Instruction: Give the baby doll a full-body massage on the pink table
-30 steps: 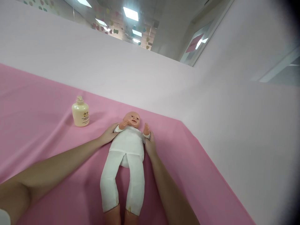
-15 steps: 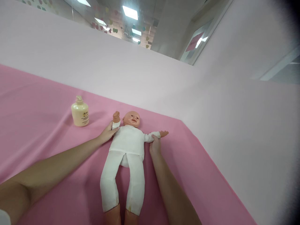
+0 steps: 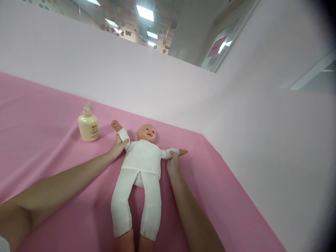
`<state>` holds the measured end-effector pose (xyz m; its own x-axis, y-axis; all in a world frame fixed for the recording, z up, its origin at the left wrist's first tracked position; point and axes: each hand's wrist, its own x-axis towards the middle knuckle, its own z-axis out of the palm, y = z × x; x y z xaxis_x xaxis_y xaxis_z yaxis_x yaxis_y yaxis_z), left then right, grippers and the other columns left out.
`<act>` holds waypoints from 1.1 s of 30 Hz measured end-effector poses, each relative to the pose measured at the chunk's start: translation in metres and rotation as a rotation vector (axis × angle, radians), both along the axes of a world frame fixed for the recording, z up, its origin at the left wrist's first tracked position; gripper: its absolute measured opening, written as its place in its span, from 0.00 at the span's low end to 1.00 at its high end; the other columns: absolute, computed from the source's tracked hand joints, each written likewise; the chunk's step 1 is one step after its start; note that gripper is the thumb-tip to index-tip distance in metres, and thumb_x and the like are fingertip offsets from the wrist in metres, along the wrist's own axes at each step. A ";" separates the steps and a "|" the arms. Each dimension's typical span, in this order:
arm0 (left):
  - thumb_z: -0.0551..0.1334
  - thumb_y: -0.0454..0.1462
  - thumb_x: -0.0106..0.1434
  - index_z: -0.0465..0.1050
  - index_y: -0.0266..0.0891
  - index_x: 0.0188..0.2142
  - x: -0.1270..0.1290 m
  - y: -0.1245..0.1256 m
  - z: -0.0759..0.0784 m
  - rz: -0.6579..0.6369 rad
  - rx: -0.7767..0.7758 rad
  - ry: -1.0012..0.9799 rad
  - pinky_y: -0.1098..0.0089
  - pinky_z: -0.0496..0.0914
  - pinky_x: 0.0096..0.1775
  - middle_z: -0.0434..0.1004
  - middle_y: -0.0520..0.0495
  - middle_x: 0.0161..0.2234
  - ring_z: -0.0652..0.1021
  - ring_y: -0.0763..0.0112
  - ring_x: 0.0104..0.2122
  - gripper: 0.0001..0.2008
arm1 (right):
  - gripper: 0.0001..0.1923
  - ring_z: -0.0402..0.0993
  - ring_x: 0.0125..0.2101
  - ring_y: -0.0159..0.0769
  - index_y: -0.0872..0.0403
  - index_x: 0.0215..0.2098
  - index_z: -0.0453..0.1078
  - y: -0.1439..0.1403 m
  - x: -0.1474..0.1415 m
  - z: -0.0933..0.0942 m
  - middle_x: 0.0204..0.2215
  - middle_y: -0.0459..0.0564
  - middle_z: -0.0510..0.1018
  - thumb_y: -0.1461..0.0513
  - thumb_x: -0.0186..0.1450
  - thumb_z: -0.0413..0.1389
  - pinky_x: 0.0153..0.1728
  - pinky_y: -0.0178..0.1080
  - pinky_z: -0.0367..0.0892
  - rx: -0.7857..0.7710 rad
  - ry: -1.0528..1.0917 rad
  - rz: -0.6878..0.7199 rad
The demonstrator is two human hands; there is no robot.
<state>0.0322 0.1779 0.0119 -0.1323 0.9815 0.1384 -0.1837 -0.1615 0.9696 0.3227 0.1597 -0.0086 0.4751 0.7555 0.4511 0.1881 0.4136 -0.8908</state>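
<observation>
A baby doll [image 3: 141, 157] in a white cloth suit lies on its back, head away from me and legs toward me. My left hand [image 3: 119, 146] grips the doll's arm on the left, thumb across the white sleeve; that arm slants up and outward. On the other side, my right hand [image 3: 173, 162] is closed around the forearm of the doll's other arm, which stretches out to the right. The fingers of both hands are partly hidden under the sleeves.
A cream pump bottle [image 3: 88, 127] stands left of the doll. Under everything lies a pink cloth [image 3: 65, 154] with creases. White walls [image 3: 157, 87] rise at the back and right, with a window [image 3: 154, 24] above.
My left hand has shifted slightly left, swinging the doll's left-side arm outward, away from its head. My right hand and the other doll arm have stayed nearly still.
</observation>
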 end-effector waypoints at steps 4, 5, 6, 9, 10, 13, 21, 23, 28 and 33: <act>0.65 0.37 0.54 0.58 0.43 0.50 -0.001 -0.002 0.000 -0.009 0.015 0.035 0.59 0.69 0.49 0.69 0.44 0.47 0.71 0.57 0.50 0.26 | 0.39 0.65 0.57 0.41 0.48 0.67 0.48 -0.012 -0.011 0.013 0.60 0.54 0.64 0.60 0.58 0.51 0.55 0.48 0.67 -0.087 0.068 -0.008; 0.64 0.36 0.53 0.60 0.42 0.51 -0.001 -0.003 0.001 -0.043 0.031 0.065 0.59 0.69 0.48 0.70 0.45 0.45 0.72 0.58 0.48 0.25 | 0.36 0.67 0.55 0.42 0.50 0.64 0.53 -0.015 -0.014 0.017 0.57 0.54 0.67 0.60 0.57 0.51 0.55 0.48 0.67 -0.106 0.035 0.031; 0.63 0.35 0.53 0.61 0.41 0.51 -0.001 -0.004 0.002 -0.093 0.055 0.109 0.59 0.70 0.48 0.72 0.45 0.44 0.74 0.58 0.47 0.25 | 0.33 0.68 0.53 0.42 0.51 0.61 0.58 -0.019 -0.018 0.021 0.54 0.54 0.70 0.61 0.57 0.52 0.55 0.49 0.66 -0.126 -0.014 0.079; 0.59 0.33 0.53 0.66 0.40 0.53 0.000 -0.008 0.008 -0.284 0.211 0.293 0.57 0.69 0.52 0.75 0.44 0.48 0.74 0.57 0.49 0.26 | 0.24 0.68 0.51 0.42 0.52 0.53 0.67 -0.025 -0.026 0.027 0.50 0.53 0.74 0.63 0.58 0.50 0.57 0.49 0.63 -0.136 -0.270 0.209; 0.58 0.32 0.53 0.67 0.40 0.54 0.001 -0.009 0.010 -0.328 0.281 0.354 0.56 0.67 0.54 0.75 0.44 0.51 0.74 0.57 0.51 0.27 | 0.23 0.68 0.52 0.42 0.52 0.52 0.69 -0.026 -0.028 0.028 0.50 0.52 0.74 0.65 0.58 0.49 0.58 0.48 0.62 -0.117 -0.370 0.236; 0.57 0.30 0.53 0.70 0.41 0.54 0.001 -0.011 0.016 -0.355 0.421 0.466 0.54 0.64 0.58 0.75 0.46 0.54 0.73 0.56 0.54 0.27 | 0.24 0.67 0.52 0.41 0.51 0.50 0.71 -0.027 -0.031 0.030 0.49 0.52 0.74 0.68 0.57 0.47 0.58 0.47 0.61 -0.067 -0.564 0.259; 0.58 0.30 0.54 0.67 0.40 0.56 0.000 -0.009 0.008 -0.303 0.325 0.421 0.56 0.67 0.55 0.75 0.44 0.54 0.74 0.55 0.53 0.28 | 0.24 0.67 0.54 0.41 0.51 0.53 0.69 -0.028 -0.031 0.030 0.52 0.51 0.73 0.66 0.58 0.48 0.59 0.46 0.60 -0.134 -0.469 0.252; 0.59 0.32 0.54 0.66 0.39 0.56 -0.001 -0.008 0.004 -0.266 0.245 0.383 0.57 0.67 0.54 0.74 0.43 0.52 0.74 0.55 0.52 0.28 | 0.25 0.68 0.53 0.41 0.51 0.55 0.66 -0.027 -0.030 0.028 0.53 0.51 0.73 0.64 0.59 0.50 0.57 0.46 0.63 -0.170 -0.343 0.242; 0.63 0.38 0.55 0.65 0.39 0.49 -0.002 0.001 -0.006 -0.131 0.066 0.214 0.59 0.68 0.46 0.73 0.46 0.42 0.74 0.59 0.43 0.21 | 0.29 0.71 0.50 0.43 0.51 0.59 0.60 -0.016 -0.019 0.016 0.52 0.53 0.73 0.59 0.58 0.53 0.52 0.47 0.69 -0.198 -0.057 0.108; 0.64 0.43 0.55 0.63 0.40 0.45 -0.002 0.008 -0.011 -0.051 -0.002 -0.044 0.63 0.67 0.45 0.70 0.47 0.41 0.72 0.61 0.43 0.20 | 0.34 0.72 0.52 0.46 0.50 0.64 0.53 0.001 -0.004 0.001 0.55 0.56 0.69 0.57 0.59 0.49 0.51 0.52 0.70 -0.172 0.120 -0.013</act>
